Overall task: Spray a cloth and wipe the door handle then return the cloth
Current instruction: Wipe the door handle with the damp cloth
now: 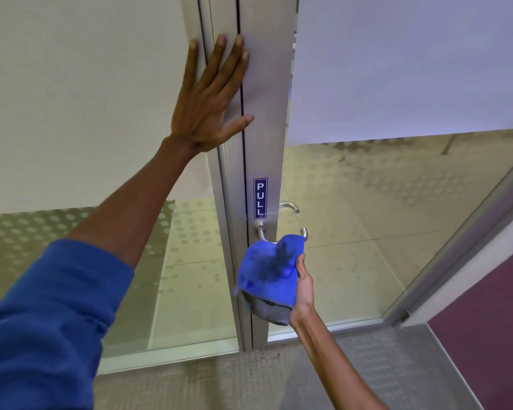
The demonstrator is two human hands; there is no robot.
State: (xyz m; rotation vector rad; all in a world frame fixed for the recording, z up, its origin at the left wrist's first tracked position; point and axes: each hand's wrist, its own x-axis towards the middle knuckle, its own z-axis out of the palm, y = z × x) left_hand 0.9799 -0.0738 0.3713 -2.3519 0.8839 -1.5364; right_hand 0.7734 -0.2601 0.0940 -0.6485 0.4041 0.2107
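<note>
Head view: right hand (304,287) presses cloth (268,273) (blue) against handle (290,224).

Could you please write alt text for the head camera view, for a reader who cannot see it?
The right hand presses a blue microfibre cloth against the curved metal door handle of a glass door. The left hand lies flat on the aluminium door frame above a blue PULL sticker.

Cloth (268,276) over door handle (290,207)
</note>
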